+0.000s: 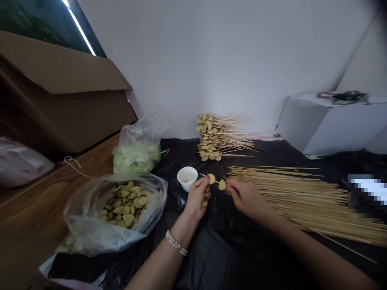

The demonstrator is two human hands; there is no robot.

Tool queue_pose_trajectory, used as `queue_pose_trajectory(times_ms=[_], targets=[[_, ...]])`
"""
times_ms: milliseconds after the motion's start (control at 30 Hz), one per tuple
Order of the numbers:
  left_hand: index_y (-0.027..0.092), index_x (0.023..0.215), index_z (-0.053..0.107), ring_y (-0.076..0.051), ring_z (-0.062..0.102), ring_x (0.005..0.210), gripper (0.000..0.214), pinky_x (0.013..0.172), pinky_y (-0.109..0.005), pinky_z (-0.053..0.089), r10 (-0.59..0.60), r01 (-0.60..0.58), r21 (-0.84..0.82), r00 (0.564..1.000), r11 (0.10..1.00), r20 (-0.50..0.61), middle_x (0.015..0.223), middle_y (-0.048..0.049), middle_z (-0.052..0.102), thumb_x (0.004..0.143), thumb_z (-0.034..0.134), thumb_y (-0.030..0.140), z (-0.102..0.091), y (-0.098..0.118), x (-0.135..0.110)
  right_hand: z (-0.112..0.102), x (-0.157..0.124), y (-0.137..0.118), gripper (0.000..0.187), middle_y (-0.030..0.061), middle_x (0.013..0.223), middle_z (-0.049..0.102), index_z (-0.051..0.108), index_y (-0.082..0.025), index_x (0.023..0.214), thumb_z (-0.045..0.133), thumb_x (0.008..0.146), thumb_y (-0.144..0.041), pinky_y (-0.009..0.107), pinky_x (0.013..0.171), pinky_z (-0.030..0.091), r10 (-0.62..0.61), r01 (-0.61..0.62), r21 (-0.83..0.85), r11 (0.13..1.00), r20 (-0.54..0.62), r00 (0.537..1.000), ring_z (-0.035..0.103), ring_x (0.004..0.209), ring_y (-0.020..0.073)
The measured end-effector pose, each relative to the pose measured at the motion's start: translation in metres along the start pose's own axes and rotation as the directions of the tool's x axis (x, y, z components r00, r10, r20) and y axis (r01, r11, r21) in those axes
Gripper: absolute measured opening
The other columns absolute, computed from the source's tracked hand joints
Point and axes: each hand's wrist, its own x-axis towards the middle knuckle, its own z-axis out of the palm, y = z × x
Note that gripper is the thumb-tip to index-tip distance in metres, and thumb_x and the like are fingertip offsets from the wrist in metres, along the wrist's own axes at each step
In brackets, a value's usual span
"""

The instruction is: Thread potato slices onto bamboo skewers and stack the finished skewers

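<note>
My left hand point(198, 196) pinches a pale yellow potato slice point(212, 179), through which a thin wooden skewer passes. Another slice shows partly under its curled fingers. A second potato slice point(222, 185) sits on the same skewer, between my two hands. Closed around the skewer just right of that slice is my right hand point(246, 198); its grip hides the stick there. A white paper cup point(187, 176) stands beside my left hand. Loose bamboo skewers point(302, 201) lie in a wide bundle at the right, partly behind my right forearm.
Filled skewers point(210, 139) are stacked by the wall. A clear bag point(87, 205) holds many potato slices at left; behind it is a bag of pale green pieces point(137, 155). A cardboard box point(69, 108), a white box point(326, 121) and a pixelated bright object point(369, 193) flank the black sheet point(211, 249).
</note>
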Motion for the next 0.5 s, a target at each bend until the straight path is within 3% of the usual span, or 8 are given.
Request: queue_pose_trajectory(times_ms=[100,267,433,500], targets=[[0.009,0.071,0.067,0.001,0.033,0.045,0.039,0.037,-0.010,0.018,0.011,-0.011,0.039,1.000,0.999,0.007,0.060,0.0029,0.049,0.049,0.086,0.035,-0.002,-0.003,0.001,0.000,0.001,0.000,0.021,0.0027,0.066,0.060,0.053,-0.019,0.070,0.040,0.086,-0.019,0.027,0.061,0.032,0.008,-0.009,0.037,0.999,0.020,1.000,0.053,0.063,0.0159],[0.009,0.074,0.068,0.000,0.028,0.042,0.040,0.038,-0.013,0.015,0.025,-0.025,0.100,1.000,0.995,0.007,0.052,0.0056,0.042,0.053,0.084,0.039,-0.005,-0.008,0.003,0.002,0.002,-0.001,0.026,0.0004,0.056,0.056,0.048,-0.020,0.059,0.043,0.084,-0.019,0.025,0.056,0.031,0.121,-0.143,0.153,0.978,0.149,0.981,0.051,0.055,0.0137],[0.009,0.074,0.068,0.000,0.027,0.041,0.043,0.038,-0.014,0.015,0.038,-0.032,0.158,0.999,0.987,-0.036,0.047,0.0078,0.037,0.051,0.083,0.043,-0.004,-0.009,0.001,0.011,-0.002,-0.001,0.022,0.0061,0.073,0.064,0.056,-0.018,0.075,0.038,0.088,-0.018,0.027,0.060,0.030,0.050,-0.049,-0.064,0.997,0.012,0.999,0.055,0.066,0.0165],[0.009,0.074,0.068,0.000,0.026,0.040,0.045,0.038,-0.014,0.013,0.035,-0.028,0.167,0.999,0.985,-0.038,0.046,0.0082,0.036,0.051,0.083,0.044,-0.003,-0.008,0.000,0.012,-0.003,0.000,0.022,0.0064,0.074,0.064,0.057,-0.018,0.076,0.038,0.088,-0.018,0.027,0.061,0.031,0.047,-0.047,-0.059,0.997,0.009,0.999,0.056,0.067,0.0169]])
